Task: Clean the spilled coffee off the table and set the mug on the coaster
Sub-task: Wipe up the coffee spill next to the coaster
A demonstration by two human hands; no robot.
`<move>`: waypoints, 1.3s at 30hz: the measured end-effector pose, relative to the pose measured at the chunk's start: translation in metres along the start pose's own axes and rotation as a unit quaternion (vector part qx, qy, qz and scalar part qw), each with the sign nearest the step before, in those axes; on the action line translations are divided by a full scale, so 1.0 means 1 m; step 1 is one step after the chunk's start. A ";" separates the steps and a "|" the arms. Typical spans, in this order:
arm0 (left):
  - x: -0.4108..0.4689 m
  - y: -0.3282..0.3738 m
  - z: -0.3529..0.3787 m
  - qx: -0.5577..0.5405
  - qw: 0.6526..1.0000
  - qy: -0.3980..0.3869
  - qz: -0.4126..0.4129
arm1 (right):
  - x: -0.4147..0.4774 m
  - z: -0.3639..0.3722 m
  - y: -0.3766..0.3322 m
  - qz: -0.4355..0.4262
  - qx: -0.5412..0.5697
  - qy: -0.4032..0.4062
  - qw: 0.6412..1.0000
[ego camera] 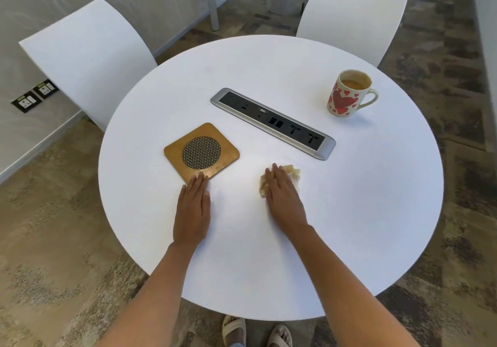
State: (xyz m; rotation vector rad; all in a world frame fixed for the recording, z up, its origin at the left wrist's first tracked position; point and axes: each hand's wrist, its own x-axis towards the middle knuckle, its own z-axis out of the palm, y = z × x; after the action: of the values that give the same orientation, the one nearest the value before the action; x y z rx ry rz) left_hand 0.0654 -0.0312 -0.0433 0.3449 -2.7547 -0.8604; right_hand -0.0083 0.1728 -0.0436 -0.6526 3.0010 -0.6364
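Observation:
A white mug [347,96] with red hearts stands upright at the far right of the round white table [349,198], with light brown coffee inside. A square wooden coaster [201,153] with a round mesh centre lies left of the middle. My left hand [192,209] rests flat on the table, its fingertips touching the coaster's near corner. My right hand [282,193] presses flat on a coffee-stained tissue [294,174] that sticks out beyond my fingers. No loose coffee shows on the tabletop around it.
A grey power and socket strip [273,122] is set into the table between the coaster and the mug. Two white chairs [88,56] stand behind the table, one far left and one far right [352,16]. Wall sockets sit low at left.

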 end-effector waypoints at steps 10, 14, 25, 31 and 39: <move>0.004 -0.008 0.002 -0.075 0.997 0.021 -0.019 | -0.067 0.020 -0.076 -0.238 -0.021 -0.075 0.968; 0.002 -0.007 0.002 -0.071 0.997 0.021 -0.025 | -0.054 -0.008 -0.023 -0.151 -0.019 -0.020 0.988; 0.002 -0.007 0.003 -0.059 0.998 0.017 -0.027 | -0.133 -0.019 0.006 0.265 -0.040 0.129 0.955; 0.002 -0.005 0.002 -0.045 0.999 0.014 -0.017 | -0.147 0.013 -0.096 -0.020 -0.023 -0.004 1.000; 0.002 -0.007 0.003 -0.054 0.998 0.014 -0.032 | -0.115 -0.034 0.017 0.065 -0.054 0.049 0.995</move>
State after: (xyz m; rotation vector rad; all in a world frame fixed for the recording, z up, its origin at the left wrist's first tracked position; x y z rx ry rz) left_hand 0.0635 -0.0359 -0.0490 0.4236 -2.6723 -1.0071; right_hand 0.0870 0.2462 -0.0287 -0.4364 3.1551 -0.5169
